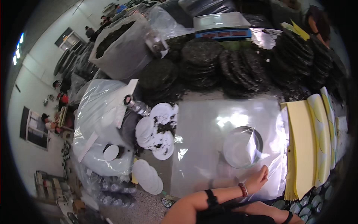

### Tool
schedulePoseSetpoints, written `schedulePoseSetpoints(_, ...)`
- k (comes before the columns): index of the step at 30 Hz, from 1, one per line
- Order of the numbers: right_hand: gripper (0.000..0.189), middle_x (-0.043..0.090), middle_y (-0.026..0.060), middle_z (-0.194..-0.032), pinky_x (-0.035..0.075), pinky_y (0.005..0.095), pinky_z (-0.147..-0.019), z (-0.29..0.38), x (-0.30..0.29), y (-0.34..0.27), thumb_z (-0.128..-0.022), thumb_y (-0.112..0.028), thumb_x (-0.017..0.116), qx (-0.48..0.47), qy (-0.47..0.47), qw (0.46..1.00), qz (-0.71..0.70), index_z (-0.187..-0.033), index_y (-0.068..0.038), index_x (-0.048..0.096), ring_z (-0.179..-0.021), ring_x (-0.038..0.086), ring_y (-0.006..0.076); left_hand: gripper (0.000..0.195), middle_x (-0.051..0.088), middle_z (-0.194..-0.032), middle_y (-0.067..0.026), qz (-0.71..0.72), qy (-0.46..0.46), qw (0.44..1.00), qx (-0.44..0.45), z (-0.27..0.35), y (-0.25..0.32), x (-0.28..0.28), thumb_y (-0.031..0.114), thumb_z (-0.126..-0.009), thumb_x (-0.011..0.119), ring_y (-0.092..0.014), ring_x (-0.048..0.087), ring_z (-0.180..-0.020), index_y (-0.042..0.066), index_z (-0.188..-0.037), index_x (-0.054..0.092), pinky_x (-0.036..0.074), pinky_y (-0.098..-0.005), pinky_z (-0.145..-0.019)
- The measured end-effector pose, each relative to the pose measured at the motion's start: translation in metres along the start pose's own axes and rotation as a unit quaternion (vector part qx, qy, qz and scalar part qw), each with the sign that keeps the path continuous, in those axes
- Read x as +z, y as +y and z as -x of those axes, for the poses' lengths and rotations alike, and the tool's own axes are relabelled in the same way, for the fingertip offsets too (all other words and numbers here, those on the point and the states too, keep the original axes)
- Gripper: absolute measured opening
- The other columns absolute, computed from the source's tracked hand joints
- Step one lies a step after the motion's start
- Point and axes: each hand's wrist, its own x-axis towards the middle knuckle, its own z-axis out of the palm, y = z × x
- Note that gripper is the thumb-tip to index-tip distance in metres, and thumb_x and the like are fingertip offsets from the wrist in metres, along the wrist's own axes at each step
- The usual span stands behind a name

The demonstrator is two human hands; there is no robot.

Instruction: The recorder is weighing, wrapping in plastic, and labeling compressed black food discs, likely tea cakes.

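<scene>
My left hand (258, 177), a beaded bracelet at its wrist, is closed over the lower right part of a large clear plastic sheet (195, 126), just below a round tray (237, 148) that shows through the plastic. A pointed fold of plastic stands up over the tray's right side. Whether the fingers pinch the plastic cannot be told. The other forearm (254, 208) crosses low in front of my body, and my right hand is not visible. Right of the sheet lies a stack of yellow paper (300, 145).
Stacks of dark pressed round cakes (201, 56) line the back, near a blue-edged scale (223, 33). White paper discs (148, 176) and a clear bottle (137, 106) are at the left. An open sack of dark leaves (123, 53) stands behind. People work far left and back right.
</scene>
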Motion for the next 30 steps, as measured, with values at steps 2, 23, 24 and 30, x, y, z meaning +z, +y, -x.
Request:
schedulePoseSetpoints(2,0.039,0.069,0.0193,-0.118,0.052,0.0449,-0.096,0.003,-0.031,-0.041,-0.088,-0.013,0.068,0.204,-0.009,0.977,0.069,-0.127,-0.01,0.067,-0.105,0.07,0.0318,0.037,0.063,-0.108,-0.0133,-0.093,0.042,0.987,0.123,0.005,-0.03,0.01,0.011,-0.091,0.07,-0.03,0.067,-0.084,0.006,-0.121,0.049,0.054,-0.0365,-0.078)
schedulePoseSetpoints(23,0.063,0.061,0.0226,-0.135,0.051,0.0396,-0.101,-0.141,-0.336,0.128,-0.082,-0.019,0.08,0.228,0.404,0.832,0.304,-0.139,-0.006,0.058,-0.121,0.062,0.0335,0.022,0.061,-0.077,-0.0148,-0.374,0.623,0.658,-0.196,0.22,-0.103,-0.415,0.0,-0.076,0.074,-0.032,0.061,-0.074,0.001,-0.07,0.053,0.048,-0.0412,-0.069)
schedulePoseSetpoints(24,0.07,0.056,0.0241,-0.141,0.047,0.0397,-0.107,-0.15,-0.35,0.151,-0.081,-0.017,0.078,0.226,0.378,0.823,0.36,-0.145,-0.007,0.052,-0.127,0.057,0.0352,0.021,0.066,-0.094,-0.0204,-0.417,0.627,0.657,-0.052,0.212,-0.085,-0.413,-0.004,-0.081,0.071,-0.036,0.065,-0.088,-0.001,-0.076,0.051,0.052,-0.0427,-0.08)
schedulePoseSetpoints(30,0.066,0.056,0.0252,-0.142,0.041,0.037,-0.112,-0.145,-0.395,0.232,-0.086,-0.003,0.056,0.203,0.279,0.929,0.132,-0.151,-0.006,0.045,-0.129,0.056,0.0364,0.013,0.065,-0.131,-0.0247,-0.209,0.241,0.882,0.348,0.112,0.043,-0.261,-0.006,-0.086,0.063,-0.04,0.06,-0.127,0.002,-0.083,0.054,0.046,-0.0511,-0.105)
